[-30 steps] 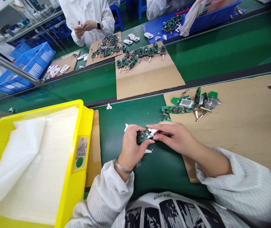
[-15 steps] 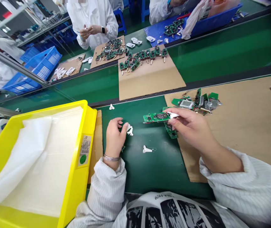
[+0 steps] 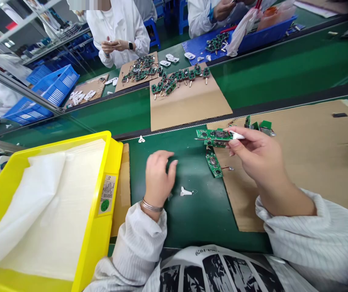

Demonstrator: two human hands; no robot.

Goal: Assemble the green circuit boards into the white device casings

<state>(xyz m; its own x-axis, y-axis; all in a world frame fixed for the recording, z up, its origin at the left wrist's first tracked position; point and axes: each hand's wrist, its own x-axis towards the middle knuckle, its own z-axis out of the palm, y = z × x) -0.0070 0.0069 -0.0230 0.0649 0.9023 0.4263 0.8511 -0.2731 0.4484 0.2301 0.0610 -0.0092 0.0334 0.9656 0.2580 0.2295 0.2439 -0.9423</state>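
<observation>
My right hand (image 3: 259,158) pinches a white cone-shaped plastic piece (image 3: 236,135) at the end of a green circuit board (image 3: 212,134). Another board shows just below the held one, and it is unclear whether the two touch. A separate green circuit board (image 3: 213,163) lies near the cardboard's left edge. My left hand (image 3: 161,176) hovers over the green table with its fingers curved and the thumb apart; nothing shows between them. To its lower right lies a white plastic piece (image 3: 186,191) with a thin thread. A smaller white piece (image 3: 141,139) sits farther back.
A yellow tray (image 3: 96,227) lined with white sheet stands at left. Cardboard (image 3: 295,174) covers the right side, with more boards partly behind my right hand. Across the table, boards lie on another cardboard sheet (image 3: 189,109). A co-worker's hands (image 3: 113,46) are beyond, near blue baskets (image 3: 44,95).
My right hand has moved right and slightly up with the circuit board. My left hand has moved right, its thumb and fingers farther apart. The white pieces beside it are out of sight.
</observation>
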